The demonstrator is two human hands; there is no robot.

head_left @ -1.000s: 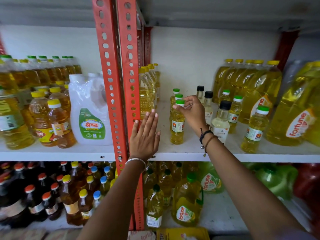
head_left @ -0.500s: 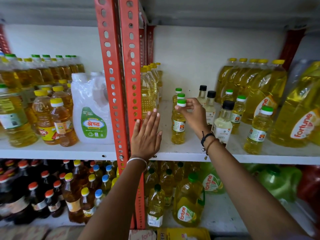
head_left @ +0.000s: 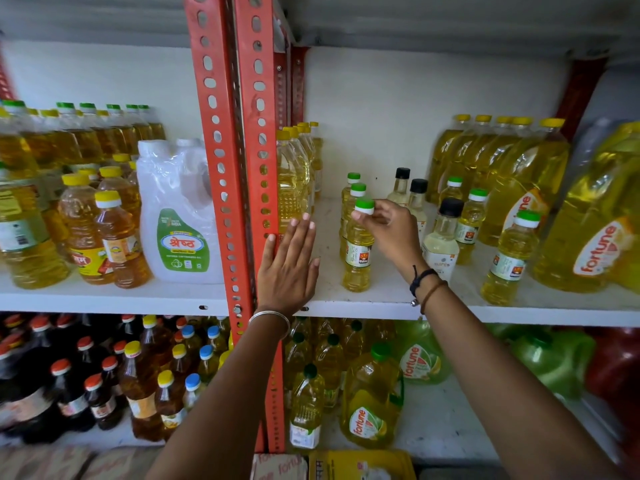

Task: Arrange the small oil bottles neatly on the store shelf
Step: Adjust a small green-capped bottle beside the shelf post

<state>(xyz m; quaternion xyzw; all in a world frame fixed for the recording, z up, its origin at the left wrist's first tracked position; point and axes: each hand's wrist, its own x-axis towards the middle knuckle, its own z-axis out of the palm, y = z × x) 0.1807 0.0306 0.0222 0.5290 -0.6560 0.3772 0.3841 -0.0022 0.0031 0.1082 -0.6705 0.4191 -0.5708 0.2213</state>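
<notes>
At frame centre, the right hand (head_left: 391, 233) pinches the green cap of the front small oil bottle (head_left: 358, 251) standing on the white shelf (head_left: 381, 299), the left hand (head_left: 289, 268) flat and empty beside the red upright (head_left: 242, 168); gripped so high, the bottle could tip into the two behind it.

small oil bottle (head_left: 358, 244): showing pale yellow oil, green cap, white label with an orange-red square
upright post (head_left: 242, 168): showing orange-red, dotted with oval holes
shelf board (head_left: 363, 299): showing white
jug (head_left: 180, 216), left of the post: showing white, green label
black-capped bottle (head_left: 441, 237), right of the post: showing whitish contents
</notes>
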